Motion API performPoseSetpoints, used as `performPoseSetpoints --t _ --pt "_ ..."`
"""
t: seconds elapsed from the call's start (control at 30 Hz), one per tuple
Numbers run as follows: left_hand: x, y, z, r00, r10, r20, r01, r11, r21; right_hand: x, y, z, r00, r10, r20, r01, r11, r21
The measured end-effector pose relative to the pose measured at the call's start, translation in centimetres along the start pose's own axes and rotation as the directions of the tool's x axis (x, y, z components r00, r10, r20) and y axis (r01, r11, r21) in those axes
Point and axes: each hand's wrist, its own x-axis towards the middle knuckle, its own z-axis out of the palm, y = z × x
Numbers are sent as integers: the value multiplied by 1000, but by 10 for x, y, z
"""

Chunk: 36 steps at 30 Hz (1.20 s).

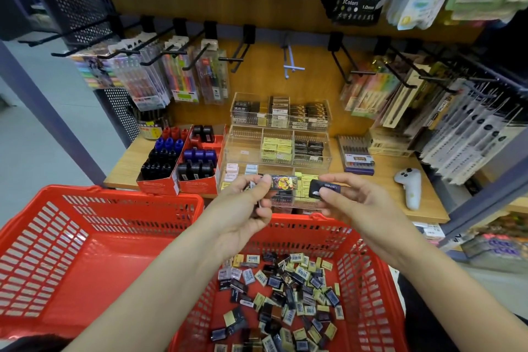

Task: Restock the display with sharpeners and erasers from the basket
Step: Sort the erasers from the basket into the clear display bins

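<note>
**Erasers in both hands, ready for the clear tiers**

Erasers go in best one at a time, so each should be matched to the compartment of the acrylic display that already holds its kind, then slid in flat with the label up. The left hand pinches a patterned eraser between its fingers; its long axis runs left to right, level. The right hand pinches a black eraser, long axis also crosswise, label toward the camera. Both hang above the far rim of the right red basket, just before the display's lowest tier, and loose stock lies in the basket.
</note>
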Motion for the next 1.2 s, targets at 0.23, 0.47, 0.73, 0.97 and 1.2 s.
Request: performPoseSetpoints --t 0.23,0.47,0.73,0.97,1.2 --pt "-5 -8 8 998 -42 52 38 996 86 -5 1 11 992 82 94 -89 993 74" --pt "-12 -16 17 998 -7 69 -6 982 190 -3 7 17 994 63 84 -62 998 -12" --pt "-5 -9 12 994 19 107 -28 996 81 2 4 13 980 185 70 -198 941 275" --pt "-7 -13 10 988 57 140 -71 993 96 1 3 18 988 146 54 -155 956 247" --pt "-2 -9 8 995 -20 102 23 999 -33 1 -3 23 981 173 87 -194 885 422"
